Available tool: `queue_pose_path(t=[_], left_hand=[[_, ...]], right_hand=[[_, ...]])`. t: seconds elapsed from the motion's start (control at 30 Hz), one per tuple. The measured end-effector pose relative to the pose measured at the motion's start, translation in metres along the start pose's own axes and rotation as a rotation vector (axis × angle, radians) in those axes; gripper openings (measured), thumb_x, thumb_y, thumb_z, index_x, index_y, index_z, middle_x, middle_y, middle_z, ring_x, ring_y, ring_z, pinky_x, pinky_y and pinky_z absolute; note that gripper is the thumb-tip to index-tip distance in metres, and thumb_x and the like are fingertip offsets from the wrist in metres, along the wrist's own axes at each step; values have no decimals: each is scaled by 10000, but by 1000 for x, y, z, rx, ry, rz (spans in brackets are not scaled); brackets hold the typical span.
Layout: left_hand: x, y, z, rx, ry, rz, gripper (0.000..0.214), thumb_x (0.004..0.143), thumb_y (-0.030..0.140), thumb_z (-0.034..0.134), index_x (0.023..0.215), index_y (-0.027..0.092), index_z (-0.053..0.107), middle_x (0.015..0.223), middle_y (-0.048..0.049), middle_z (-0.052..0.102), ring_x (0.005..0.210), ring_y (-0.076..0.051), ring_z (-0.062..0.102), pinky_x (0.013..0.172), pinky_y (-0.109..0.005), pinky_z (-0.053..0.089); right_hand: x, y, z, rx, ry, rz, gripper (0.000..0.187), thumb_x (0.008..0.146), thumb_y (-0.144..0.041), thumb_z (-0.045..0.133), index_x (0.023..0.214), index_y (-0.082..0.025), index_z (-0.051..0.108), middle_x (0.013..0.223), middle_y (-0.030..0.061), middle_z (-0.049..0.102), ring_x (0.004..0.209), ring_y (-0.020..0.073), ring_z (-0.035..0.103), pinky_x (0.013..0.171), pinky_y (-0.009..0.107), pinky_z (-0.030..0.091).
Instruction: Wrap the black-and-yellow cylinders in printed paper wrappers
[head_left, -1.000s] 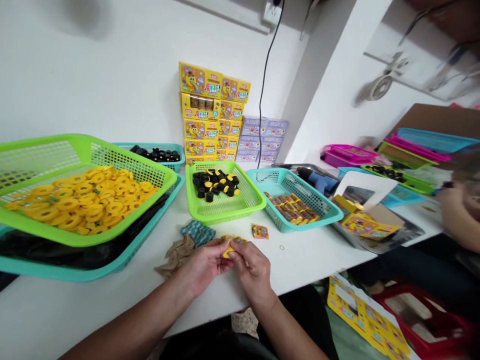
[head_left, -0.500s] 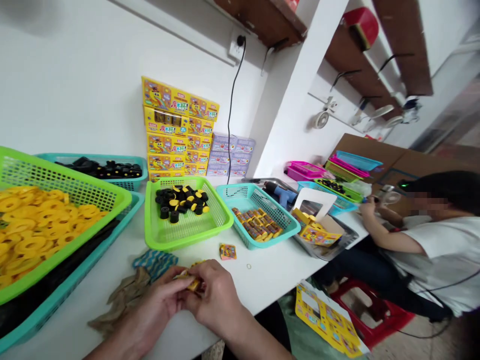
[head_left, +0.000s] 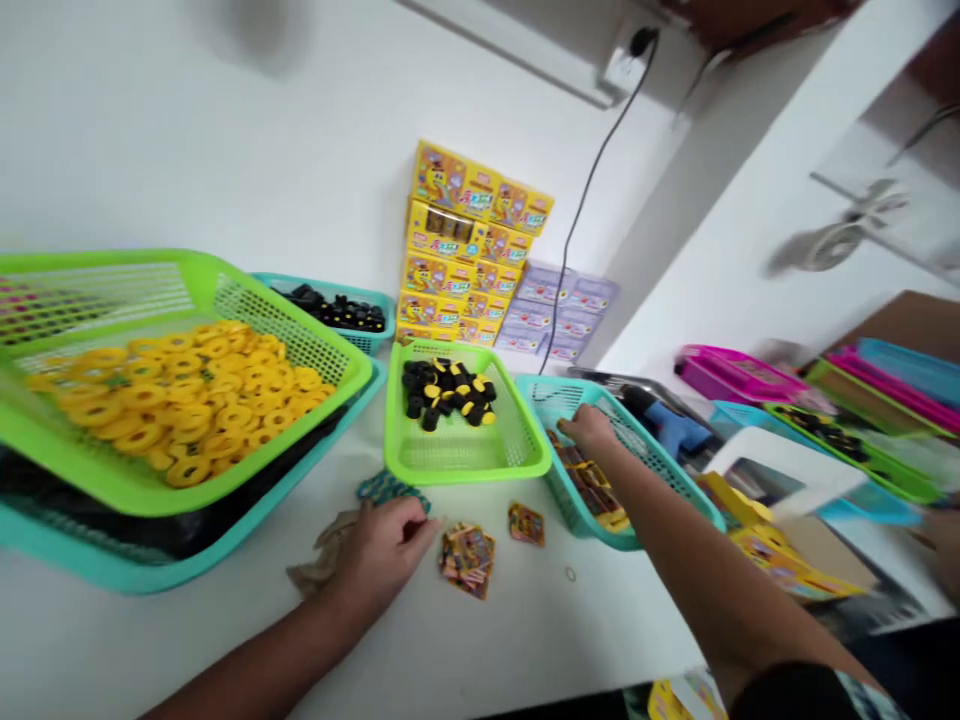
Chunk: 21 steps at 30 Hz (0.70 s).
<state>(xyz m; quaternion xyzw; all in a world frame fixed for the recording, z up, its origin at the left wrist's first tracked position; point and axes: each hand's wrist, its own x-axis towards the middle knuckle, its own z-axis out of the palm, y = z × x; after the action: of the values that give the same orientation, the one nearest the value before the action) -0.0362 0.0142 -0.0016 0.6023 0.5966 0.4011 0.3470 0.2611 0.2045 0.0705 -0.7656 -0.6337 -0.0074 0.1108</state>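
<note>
My right hand (head_left: 592, 430) reaches into the teal basket (head_left: 574, 510) at its left side, fingers closed round a small yellow-ended wrapped cylinder (head_left: 564, 426) that is mostly hidden. Below it in the basket lie rows of wrapped cylinders (head_left: 596, 485) with printed labels. Over the table, my left hand (head_left: 386, 545) is closed, fingers curled and thumb against them; what it holds, if anything, is hidden. Beside its fingertips lies a loose pile of printed labels (head_left: 466, 560), and a smaller label piece (head_left: 526, 524) is to the right of that.
A green basket (head_left: 465, 470) holds black-and-yellow spools (head_left: 450, 392). At left, a green basket of yellow rings (head_left: 217, 390) rests on a teal one. Cloths (head_left: 326, 555) lie by my left hand. Yellow boxes (head_left: 469, 245) are stacked against the wall; a blue tool (head_left: 671, 425) lies right.
My hands have separated: the right has carried the cylinder into the teal basket, the left has stayed over the table. The label pile is now uncovered. The view has turned left.
</note>
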Motion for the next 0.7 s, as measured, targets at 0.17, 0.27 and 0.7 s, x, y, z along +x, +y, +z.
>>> queue_pose_path(t=[0.17, 0.27, 0.7], left_hand=[[11, -10, -23, 351, 23, 78, 149, 702, 277, 677, 628, 222, 560, 733, -57, 558, 745, -234, 495, 688, -324, 324], [15, -18, -25, 366, -122, 94, 201, 605, 125, 694, 563, 218, 520, 703, -75, 536, 794, -267, 515, 752, -347, 348], [-3, 11, 18, 279, -91, 104, 217, 686, 341, 746, 660, 211, 573, 718, -48, 575, 790, -248, 554, 748, -323, 366]], right_hand=[[5, -3, 1, 14, -106, -29, 127, 692, -188, 731, 601, -127, 668, 653, 107, 679, 669, 208, 623, 596, 280, 384], [-21, -8, -16, 78, -35, -55, 140, 810, -257, 645, 783, -131, 701, 785, 105, 707, 729, 200, 627, 636, 282, 404], [-241, -30, 79, 920, 152, -185, 241, 831, -381, 609, 684, -191, 620, 643, 5, 611, 568, 149, 557, 532, 260, 460]])
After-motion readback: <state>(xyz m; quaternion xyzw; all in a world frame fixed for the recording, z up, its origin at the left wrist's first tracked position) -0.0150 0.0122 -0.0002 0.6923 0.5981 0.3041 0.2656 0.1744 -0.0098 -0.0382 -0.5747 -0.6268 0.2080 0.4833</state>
